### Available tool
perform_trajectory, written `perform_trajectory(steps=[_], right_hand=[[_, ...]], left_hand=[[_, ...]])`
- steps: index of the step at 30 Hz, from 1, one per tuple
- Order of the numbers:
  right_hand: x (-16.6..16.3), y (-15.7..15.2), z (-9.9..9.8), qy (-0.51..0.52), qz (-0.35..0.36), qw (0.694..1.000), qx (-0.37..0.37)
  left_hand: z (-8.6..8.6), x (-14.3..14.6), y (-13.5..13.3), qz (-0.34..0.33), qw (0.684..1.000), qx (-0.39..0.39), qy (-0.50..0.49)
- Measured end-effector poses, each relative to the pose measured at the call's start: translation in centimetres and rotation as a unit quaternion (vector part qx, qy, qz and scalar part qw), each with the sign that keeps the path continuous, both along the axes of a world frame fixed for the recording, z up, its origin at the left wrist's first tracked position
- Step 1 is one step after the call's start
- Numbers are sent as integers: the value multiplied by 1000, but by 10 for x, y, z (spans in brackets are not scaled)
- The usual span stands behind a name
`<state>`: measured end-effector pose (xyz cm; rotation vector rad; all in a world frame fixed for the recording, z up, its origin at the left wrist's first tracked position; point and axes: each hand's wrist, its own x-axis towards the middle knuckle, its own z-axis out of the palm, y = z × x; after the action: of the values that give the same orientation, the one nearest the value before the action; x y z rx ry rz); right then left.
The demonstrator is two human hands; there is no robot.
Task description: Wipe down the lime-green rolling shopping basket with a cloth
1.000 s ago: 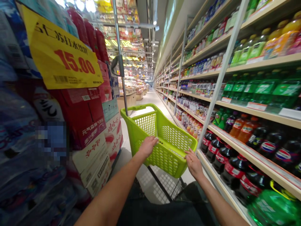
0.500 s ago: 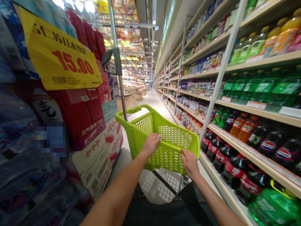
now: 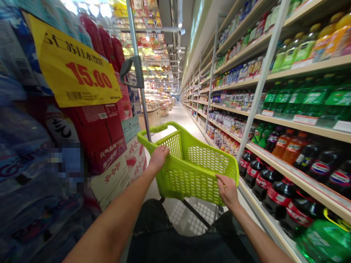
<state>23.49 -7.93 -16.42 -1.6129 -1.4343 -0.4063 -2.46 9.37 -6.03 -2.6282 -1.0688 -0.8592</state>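
Note:
A bright green plastic shopping cart point(image 3: 197, 171) with perforated sides stands in front of me, turned at an angle across the aisle. My left hand point(image 3: 159, 157) is closed over the side rim, near the end with the pole. Further right along the same rim, my right hand point(image 3: 227, 190) grips the cart near its corner, thumb on top. The fingertips of both hands are partly hidden behind the rim. A metal pole with a grey loop handle point(image 3: 132, 73) rises from the cart's left end. No goods show in the visible part of the basket.
Tall shelves of bottled drinks point(image 3: 309, 95) line the right side, with large cola bottles point(image 3: 274, 190) at floor level. Stacked drink cartons point(image 3: 106, 142) and a yellow price sign point(image 3: 82, 76) crowd the left. Between them a pale floor aisle point(image 3: 178, 113) runs ahead.
My left hand has slid left along the rim towards the pole end. My right hand stays on the rim near the corner. The cart appears slightly further right and lower.

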Motion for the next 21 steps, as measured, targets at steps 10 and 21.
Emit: perform_trajectory(steps=[10, 21], right_hand=[[4, -7, 3, 16, -3, 1000, 5], [21, -11, 7, 52, -3, 999, 12]], left_hand=[[1, 14, -6, -63, 997, 5, 46], [-3, 29, -23, -54, 996, 22, 65]])
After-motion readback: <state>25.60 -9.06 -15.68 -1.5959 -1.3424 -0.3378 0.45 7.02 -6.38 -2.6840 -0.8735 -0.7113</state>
